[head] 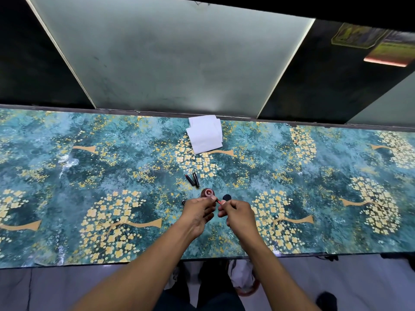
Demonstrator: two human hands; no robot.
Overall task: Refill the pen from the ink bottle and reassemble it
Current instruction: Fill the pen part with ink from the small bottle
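An open ink bottle (208, 193) stands on the table just beyond my hands, its round mouth showing reddish. Its dark cap (227, 197) lies to the right of it. My left hand (197, 215) pinches a dark pen section, whose end (183, 202) pokes out past the hand's left side. My right hand (238, 213) pinches a thin red part (220, 202), which bridges the gap between both hands. Two dark pen pieces (193, 179) lie in a V shape beyond the bottle; one has a red tip.
A folded white tissue (205, 134) lies further back near the table's far edge. The table (89, 176) wears a teal cover with yellow flower trees. A frosted glass panel (168, 59) rises behind it. The front edge runs below my forearms.
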